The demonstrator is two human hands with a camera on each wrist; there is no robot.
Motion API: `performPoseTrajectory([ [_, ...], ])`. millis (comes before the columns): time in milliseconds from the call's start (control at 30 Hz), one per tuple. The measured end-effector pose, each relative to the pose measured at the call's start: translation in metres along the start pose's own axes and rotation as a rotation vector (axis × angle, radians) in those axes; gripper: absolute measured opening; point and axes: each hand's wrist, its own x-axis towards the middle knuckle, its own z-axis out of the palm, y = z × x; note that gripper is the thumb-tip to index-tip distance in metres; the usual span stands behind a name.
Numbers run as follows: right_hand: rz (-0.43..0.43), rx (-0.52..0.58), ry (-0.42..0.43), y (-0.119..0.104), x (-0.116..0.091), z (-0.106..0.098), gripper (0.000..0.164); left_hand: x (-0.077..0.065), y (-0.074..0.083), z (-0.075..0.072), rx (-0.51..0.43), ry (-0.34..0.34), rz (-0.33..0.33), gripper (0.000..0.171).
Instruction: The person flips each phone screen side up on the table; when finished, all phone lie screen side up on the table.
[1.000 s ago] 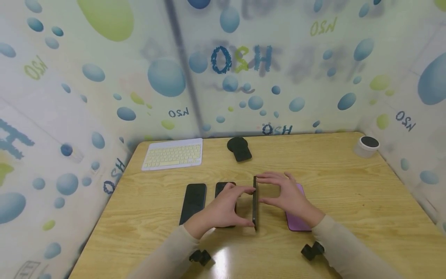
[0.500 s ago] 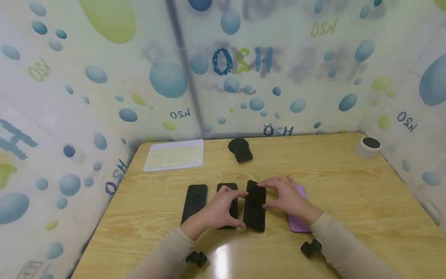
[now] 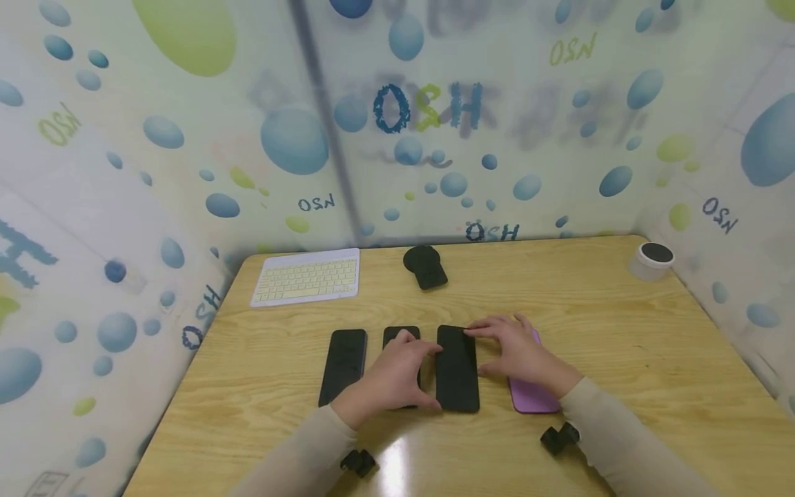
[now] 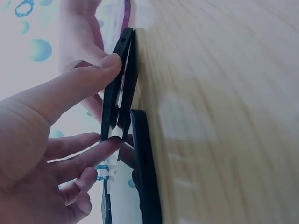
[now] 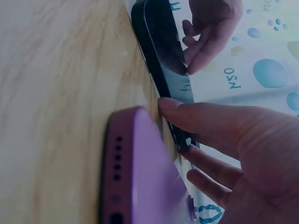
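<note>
A black smartphone (image 3: 457, 369) lies dark face up between my hands, low over the table. Its left edge is tilted up slightly in the left wrist view. My left hand (image 3: 397, 373) holds that edge, thumb (image 4: 111, 63) toward the near end and fingertips farther along. At the right edge is my right hand (image 3: 518, 352), index finger at the far corner and thumb (image 5: 170, 105) against the side. Partly hidden under my left hand is a second black phone (image 3: 400, 333). Another dark phone (image 3: 344, 366) lies farther left, and a purple phone (image 3: 533, 397) sits under my right hand.
A white keyboard (image 3: 306, 277) lies at the back left of the wooden table (image 3: 621, 331). Behind the phones is a black object with a round end (image 3: 425, 267). A white cylinder with a dark top (image 3: 651, 261) stands at the back right, near the patterned wall.
The held phone has gone from standing on its long edge to lying nearly flat, dark face up. Both hands stayed at its sides, and the other phones have not moved.
</note>
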Motion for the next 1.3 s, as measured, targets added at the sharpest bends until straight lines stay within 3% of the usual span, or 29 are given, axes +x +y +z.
performPoseTrajectory([
  [300, -0.029, 0.019, -0.017, 0.003, -0.002, -0.004, 0.064, 0.006, 0.007, 0.001, 0.168, -0.031, 0.006, 0.094],
  [567, -0.059, -0.003, -0.002, 0.006, -0.003, -0.003, 0.064, 0.008, 0.009, -0.001, 0.208, -0.049, 0.007, 0.089],
  [767, -0.048, 0.065, 0.020, 0.017, -0.012, -0.010, 0.058, 0.011, 0.015, -0.002, 0.185, -0.048, 0.042, 0.088],
  [1067, 0.002, 0.111, 0.037, 0.048, -0.040, -0.034, 0.048, 0.034, 0.041, 0.008, 0.153, -0.030, 0.144, 0.078],
  [1300, -0.002, 0.080, 0.057, 0.070, -0.059, -0.045, 0.039, 0.056, 0.067, 0.021, 0.179, -0.099, 0.166, 0.077],
])
